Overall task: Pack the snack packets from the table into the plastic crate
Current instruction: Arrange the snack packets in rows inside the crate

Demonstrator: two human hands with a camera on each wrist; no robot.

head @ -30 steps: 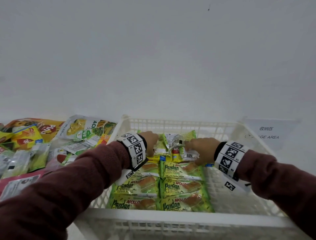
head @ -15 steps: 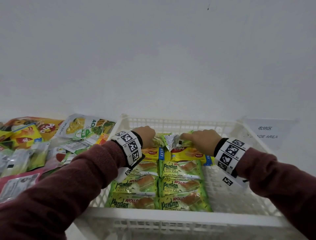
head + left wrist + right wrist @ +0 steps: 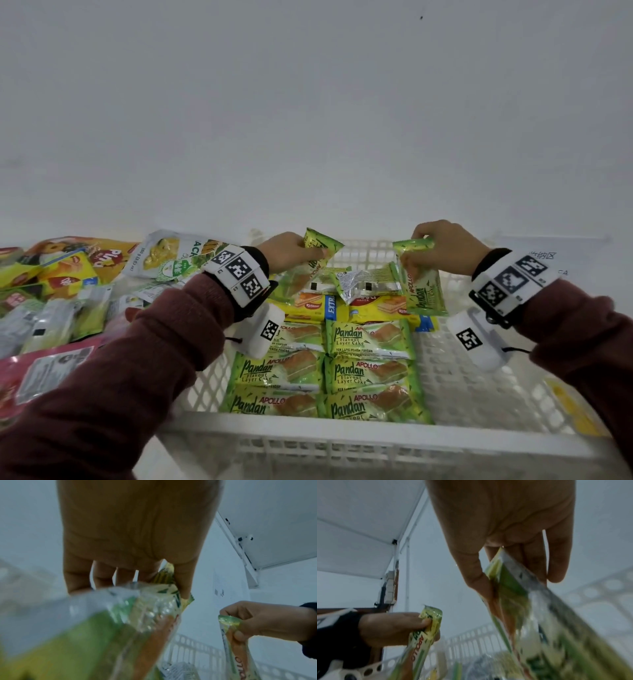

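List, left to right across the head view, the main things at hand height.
Loose snack packets on the table → left hand gripping a Pandan packet → right hand gripping another Pandan packet → paper sign.

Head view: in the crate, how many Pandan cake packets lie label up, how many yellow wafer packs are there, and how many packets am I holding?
Pandan packets lying label up: 6
Yellow wafer packs: 2
Held Pandan packets: 2, one in the left hand, one in the right hand
Total: 10
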